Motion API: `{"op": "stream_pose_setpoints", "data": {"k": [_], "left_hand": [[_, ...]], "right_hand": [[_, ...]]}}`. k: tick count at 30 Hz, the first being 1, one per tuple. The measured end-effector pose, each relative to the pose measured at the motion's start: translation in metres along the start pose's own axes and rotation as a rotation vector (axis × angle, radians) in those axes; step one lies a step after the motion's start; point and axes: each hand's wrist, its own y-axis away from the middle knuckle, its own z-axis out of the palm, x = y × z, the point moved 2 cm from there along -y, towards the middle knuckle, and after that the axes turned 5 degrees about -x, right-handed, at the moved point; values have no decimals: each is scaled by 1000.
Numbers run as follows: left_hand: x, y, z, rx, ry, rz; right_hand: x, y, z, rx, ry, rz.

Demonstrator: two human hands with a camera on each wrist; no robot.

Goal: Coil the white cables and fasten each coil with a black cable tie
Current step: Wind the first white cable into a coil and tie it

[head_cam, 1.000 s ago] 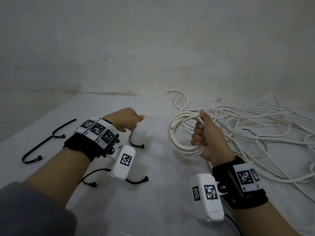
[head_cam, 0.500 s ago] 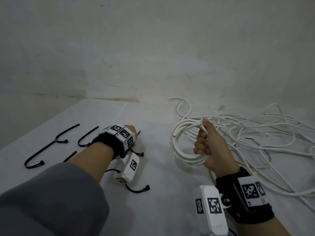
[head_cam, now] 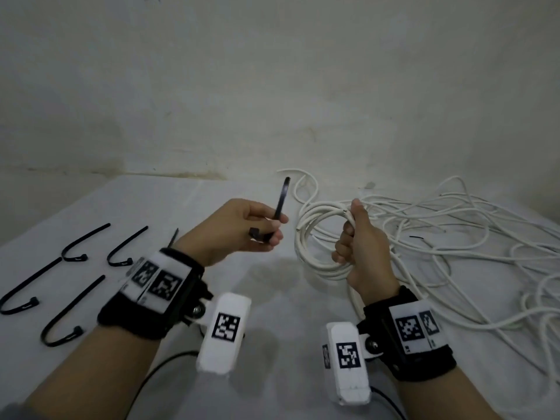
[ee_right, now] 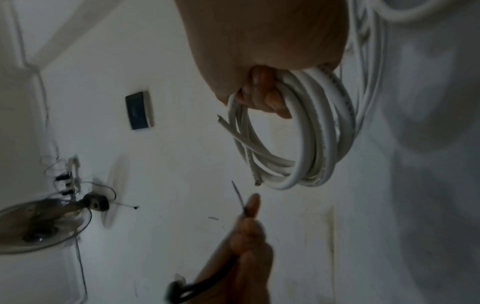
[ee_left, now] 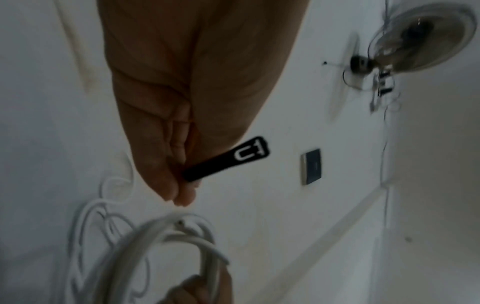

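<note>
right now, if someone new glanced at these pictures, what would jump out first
The right hand grips a coil of white cable held up at centre, while the left hand beside it pinches a black cable tie whose tail points upward. To the right a loose tangle of white cable sprawls over the white table, and spare black ties lie at far left.

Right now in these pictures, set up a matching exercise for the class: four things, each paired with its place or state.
Things:
1. coiled white cable
2. black cable tie
3. loose white cables
4. spare cable ties

States:
A. pinched in the left hand
B. lying on the table's left side
C. gripped by the right hand
D. tangled on the table's right side

Pairs: 1-C, 2-A, 3-D, 4-B
</note>
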Motion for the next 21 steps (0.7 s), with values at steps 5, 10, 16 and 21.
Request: {"op": "stream_pose_setpoints", "data": {"k": [5,10,16,21], "left_hand": [[-4,23,38,-264,6,-58],[-9,15,51,-140,32,-63],[-5,10,57,24,180,14],[-13,9,61,30,201,5]], "right_hand": [[-4,2,0,61,-6,-60],[-5,7,5,30,94,-185],[-2,10,9,-51,218,-223],[0,5,8,-114,294,-98]]}}
